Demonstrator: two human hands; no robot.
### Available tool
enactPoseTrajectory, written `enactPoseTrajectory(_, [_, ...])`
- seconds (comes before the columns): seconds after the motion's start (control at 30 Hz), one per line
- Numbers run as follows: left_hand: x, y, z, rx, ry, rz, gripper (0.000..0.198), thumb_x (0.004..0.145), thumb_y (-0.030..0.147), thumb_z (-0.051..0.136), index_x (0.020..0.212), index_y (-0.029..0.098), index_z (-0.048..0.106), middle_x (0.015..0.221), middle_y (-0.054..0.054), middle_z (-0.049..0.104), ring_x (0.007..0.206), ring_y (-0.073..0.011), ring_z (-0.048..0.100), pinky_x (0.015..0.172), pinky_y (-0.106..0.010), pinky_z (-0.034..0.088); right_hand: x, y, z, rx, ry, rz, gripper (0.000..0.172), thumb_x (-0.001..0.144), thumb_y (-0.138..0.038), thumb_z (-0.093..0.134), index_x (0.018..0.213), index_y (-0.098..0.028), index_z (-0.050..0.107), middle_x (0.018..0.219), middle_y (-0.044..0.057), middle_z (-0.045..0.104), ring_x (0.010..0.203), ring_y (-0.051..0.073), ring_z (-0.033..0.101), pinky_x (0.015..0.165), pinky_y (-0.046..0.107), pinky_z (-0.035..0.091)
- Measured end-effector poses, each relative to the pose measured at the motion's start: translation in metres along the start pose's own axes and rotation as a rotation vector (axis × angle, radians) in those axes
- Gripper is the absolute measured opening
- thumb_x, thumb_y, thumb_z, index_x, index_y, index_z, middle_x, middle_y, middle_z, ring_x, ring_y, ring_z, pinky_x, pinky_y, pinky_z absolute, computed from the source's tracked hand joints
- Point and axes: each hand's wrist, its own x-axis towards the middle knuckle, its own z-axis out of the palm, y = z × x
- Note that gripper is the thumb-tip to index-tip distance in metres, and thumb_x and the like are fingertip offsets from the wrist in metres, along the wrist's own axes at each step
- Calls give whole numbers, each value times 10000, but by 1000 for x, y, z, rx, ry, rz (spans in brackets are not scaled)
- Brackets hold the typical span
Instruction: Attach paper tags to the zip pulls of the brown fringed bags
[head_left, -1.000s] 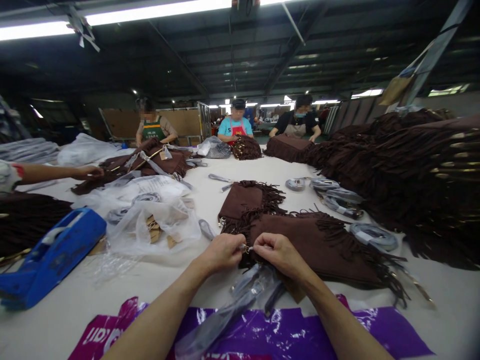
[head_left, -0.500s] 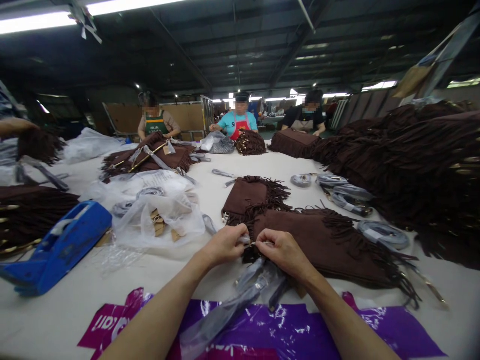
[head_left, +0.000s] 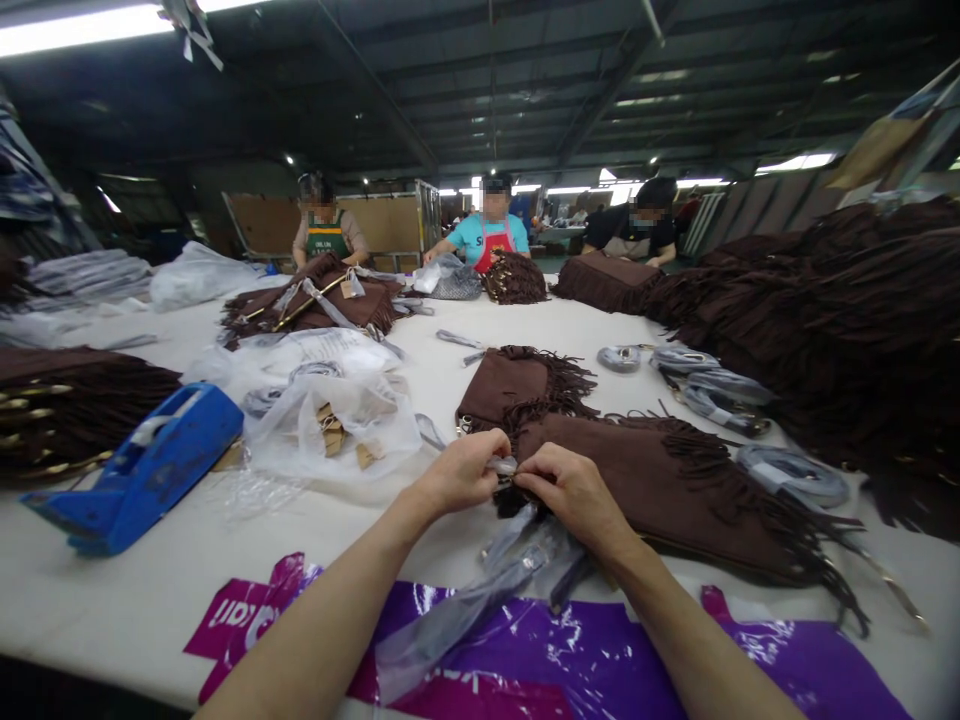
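Observation:
A brown fringed suede bag (head_left: 675, 485) lies on the white table (head_left: 120, 590) in front of me. My left hand (head_left: 459, 472) and my right hand (head_left: 571, 490) meet at its near left corner. Both pinch a small metal clasp (head_left: 504, 478) there, fingers closed. A strap wrapped in clear plastic (head_left: 480, 590) trails from that corner toward me, over a purple plastic bag (head_left: 600, 660). A second brown fringed bag (head_left: 517, 385) lies just behind the first.
A blue tape dispenser (head_left: 142, 470) sits at the left, beside clear bags of paper tags (head_left: 337, 430). Wrapped straps (head_left: 712, 390) and a tall pile of brown fringed bags (head_left: 862, 330) fill the right. Three people (head_left: 491, 235) work at the far end.
My view has shifted slightly, so the table sits higher in frame. My hands stay pinched at the bag's corner, a little closer together. The other person's arm at the left has left the view.

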Motion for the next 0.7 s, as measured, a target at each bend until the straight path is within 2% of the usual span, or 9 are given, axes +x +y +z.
enactPoseTrajectory(0.13, [0, -2, 0, -39, 42, 12, 282, 662, 25, 457, 887, 181, 525, 819, -14, 606, 740, -156, 548, 678, -245, 404, 3, 0, 6, -29, 19, -69, 213, 890, -312, 544, 785, -227, 708, 739, 21, 627, 702, 165, 592, 661, 262, 433])
enactPoseTrajectory(0.23, [2, -4, 1, -28, 45, 18, 253, 693, 25, 469, 878, 185, 533, 821, -14, 611, 751, -157, 555, 702, -247, 412, 5, 2, 10, -42, 13, -74, 253, 902, -344, 525, 743, -221, 677, 724, 17, 617, 683, 159, 584, 641, 255, 421])
enactPoseTrajectory(0.33, [2, 0, -4, 80, 56, 30, 226, 712, 42, 506, 891, 173, 549, 901, -49, 610, 856, -187, 559, 762, -271, 423, 6, 4, 14, -88, 7, -35, 232, 887, -318, 531, 712, -224, 650, 715, 8, 622, 670, 157, 582, 628, 256, 401])
enactPoseTrajectory(0.4, [0, 7, -12, 169, 56, -12, 185, 712, 57, 528, 862, 157, 571, 912, -73, 607, 884, -208, 558, 762, -284, 423, 7, 3, 15, -131, -4, 6, 212, 870, -288, 540, 695, -224, 641, 717, 6, 630, 673, 161, 584, 632, 260, 392])
enactPoseTrajectory(0.47, [-4, 15, -21, 167, -77, -102, 73, 725, 101, 545, 742, 154, 591, 766, -56, 608, 755, -199, 567, 676, -272, 418, 8, 3, 15, -147, -14, 43, 191, 855, -271, 546, 697, -224, 643, 726, 7, 640, 686, 167, 590, 646, 263, 395])
enactPoseTrajectory(0.57, [-11, 23, -27, 37, -422, -216, 192, 745, 149, 533, 561, 162, 588, 513, -19, 543, 520, -161, 516, 554, -253, 382, 8, 3, 16, -139, -30, 72, 167, 845, -265, 548, 727, -225, 658, 741, 12, 654, 708, 176, 600, 666, 266, 402])
enactPoseTrajectory(0.6, [-12, 24, -27, 32, -448, -244, 220, 750, 148, 520, 546, 162, 599, 497, -26, 548, 505, -164, 516, 551, -257, 382, 9, 3, 16, -137, -35, 76, 163, 844, -266, 550, 733, -224, 661, 745, 13, 656, 713, 178, 602, 670, 267, 403])
enactPoseTrajectory(0.63, [-13, 24, -25, 52, -416, -270, 233, 755, 138, 503, 553, 160, 619, 516, -42, 573, 517, -172, 530, 562, -262, 388, 9, 3, 17, -134, -39, 79, 160, 843, -267, 551, 737, -223, 662, 747, 13, 656, 716, 179, 603, 673, 267, 403])
enactPoseTrajectory(0.7, [-13, 22, -19, 103, -281, -302, 231, 751, 130, 495, 597, 162, 664, 584, -69, 626, 565, -191, 561, 596, -271, 405, 9, 5, 17, -132, -43, 76, 159, 843, -271, 553, 738, -222, 662, 749, 14, 656, 718, 180, 604, 672, 268, 402])
